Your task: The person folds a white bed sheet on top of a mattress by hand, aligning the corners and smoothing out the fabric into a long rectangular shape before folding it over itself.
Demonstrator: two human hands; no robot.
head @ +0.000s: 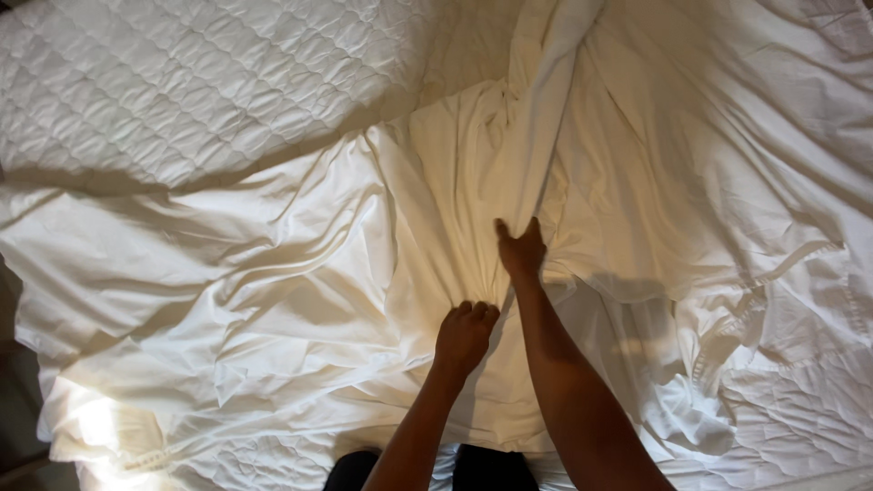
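White sheet [300,264] is bunched across the middle of the bed, heavily creased, with one long ridge of fabric running up from centre toward the top edge of frame. I read this as mid-gather: sheet is loose on the bed, not spread flat, not tucked.

Right hand [521,250] is closed on the base of that ridge, fingers pinched around a fold, arm extended forward. Left hand [465,335] sits just nearer and to its left, curled into a fist on the fabric; looks like it's clutching a bunch of sheet, though the grip itself is under the knuckles (can't see the fingertips). Hands are near each other, not touching.

Step in hand, my read: taking hold of the sheet along one fold line, both hands on the same pleat.

Next move, as a judgement: needs tension along that ridge before anything else works. Hands should part along the fold or lift together, otherwise the slack on the left side just drags. Right-hand grip looks thin, so it could slip if pulled hard.

Outward from there: quilted mattress pad [182,82] exposed at top left, and again at bottom right, where the sheet doesn't cover it. A gathered elastic hem [773,273] of the sheet shows at right, turned up. Bright patch of light at lower left on the sheet edge. Dark clothing [482,468] of the person at bottom centre, right against the bed.
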